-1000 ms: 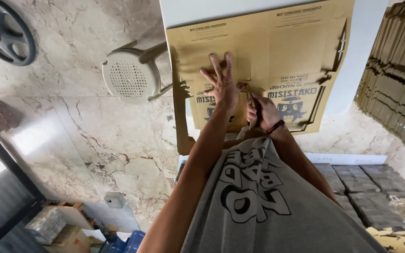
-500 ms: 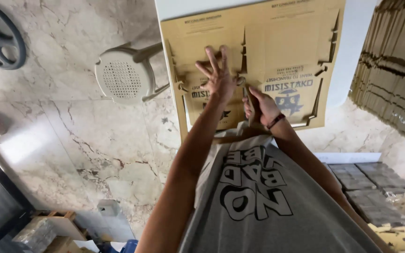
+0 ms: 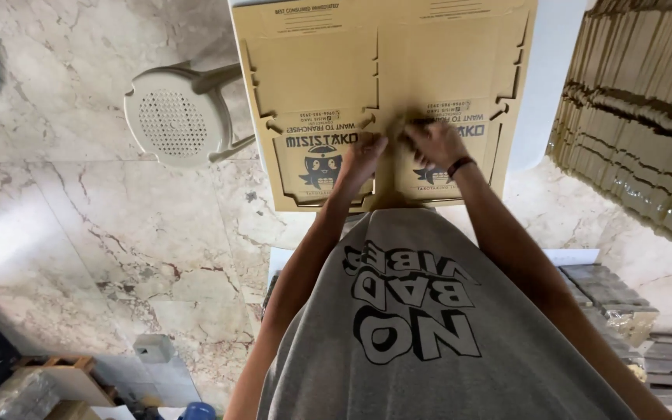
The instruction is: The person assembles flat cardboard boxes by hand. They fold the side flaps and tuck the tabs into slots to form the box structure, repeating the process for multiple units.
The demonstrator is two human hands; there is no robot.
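A flat, unfolded brown cardboard box blank (image 3: pixel 336 70) with die-cut flaps and a printed cartoon logo lies on a white table (image 3: pixel 554 70) in front of me. My left hand (image 3: pixel 363 155) presses on the blank near the logo panel, fingers curled down. My right hand (image 3: pixel 433 141), with a dark band on its wrist, grips the cardboard just right of the centre crease. Both hands sit close together at the blank's near middle. My grey printed shirt fills the lower part of the view.
A beige plastic stool (image 3: pixel 173 117) stands on the marble floor (image 3: pixel 79 233) to the left. A tall stack of flat cardboard blanks (image 3: pixel 639 117) leans at the right. Grey trays (image 3: pixel 608 288) lie lower right; boxes and clutter sit lower left.
My left hand, earlier raised with fingers spread, has come down onto the cardboard. Both hands now meet at the centre crease. The camera has shifted, so the blank sits higher in view.
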